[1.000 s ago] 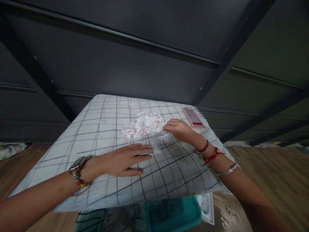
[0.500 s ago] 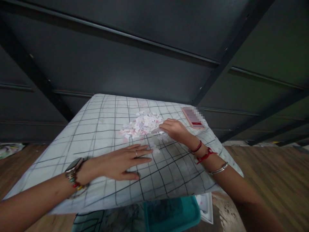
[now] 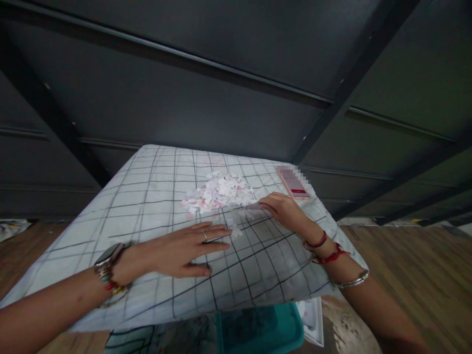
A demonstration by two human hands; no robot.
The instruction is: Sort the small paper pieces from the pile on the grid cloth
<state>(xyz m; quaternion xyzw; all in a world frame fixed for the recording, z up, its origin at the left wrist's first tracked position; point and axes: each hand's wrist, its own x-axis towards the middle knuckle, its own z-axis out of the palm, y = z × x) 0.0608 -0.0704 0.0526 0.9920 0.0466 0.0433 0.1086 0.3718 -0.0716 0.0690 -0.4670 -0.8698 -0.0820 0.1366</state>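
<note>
Fingers of left hand (image 3: 167, 250) lie spread on checked cloth (image 3: 129, 196), holding nothing; paper-scrap heap (image 3: 221, 191) sits mid-cloth, likely light, easily scattered; right hand (image 3: 283, 210) pinches thin pale strip (image 3: 254, 206) by one end, probably flimsy, best held there.

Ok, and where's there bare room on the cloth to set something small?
Mostly bare cloth: left of the paper pile, beyond the left hand; and nearer you, between that hand and the right wrist. Crowded: the middle, with pile, loose scraps and the right hand pinching a flat piece; far right, the phone.
</note>
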